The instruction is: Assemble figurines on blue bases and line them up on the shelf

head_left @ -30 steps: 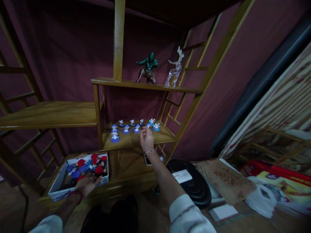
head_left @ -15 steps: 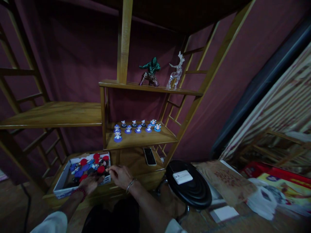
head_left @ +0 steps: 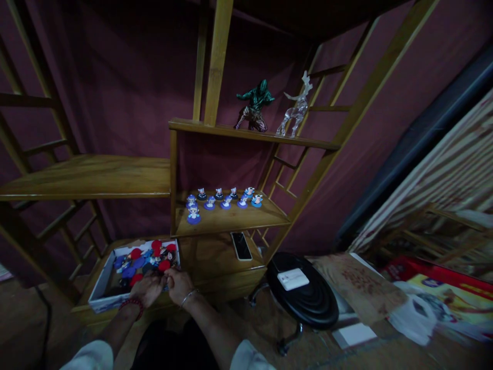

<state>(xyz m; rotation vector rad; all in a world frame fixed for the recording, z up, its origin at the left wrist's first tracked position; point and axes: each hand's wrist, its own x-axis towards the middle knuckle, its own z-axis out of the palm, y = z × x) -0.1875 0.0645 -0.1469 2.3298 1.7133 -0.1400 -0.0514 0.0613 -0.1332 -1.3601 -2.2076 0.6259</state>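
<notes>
A white box (head_left: 100, 280) full of small figurines (head_left: 138, 261) with red, purple and dark round bases sits on the lowest shelf. Over its front right corner, my left hand (head_left: 146, 290), with a red beaded bracelet, is closed with its fingertips close to my right hand. Beside it, my right hand (head_left: 180, 285), wearing a silver bangle, has its fingers curled in a pinch. The fingers hide whatever is between them. On the shelf above stand several small figurines (head_left: 210, 203) on purple, black and blue bases, in loose rows.
A phone (head_left: 241, 246) lies on the lowest shelf, right of the box. Higher up stand a green hooded figure (head_left: 256, 105) and a clear deer (head_left: 296, 109). At right are a black stool (head_left: 316, 303) with a white packet (head_left: 293, 279) on it, a brown bag (head_left: 358, 282) and a plastic bag (head_left: 414, 318).
My right hand has moved left and slightly down, closing in on my left hand at the box's front corner. The camera view has shifted a little.
</notes>
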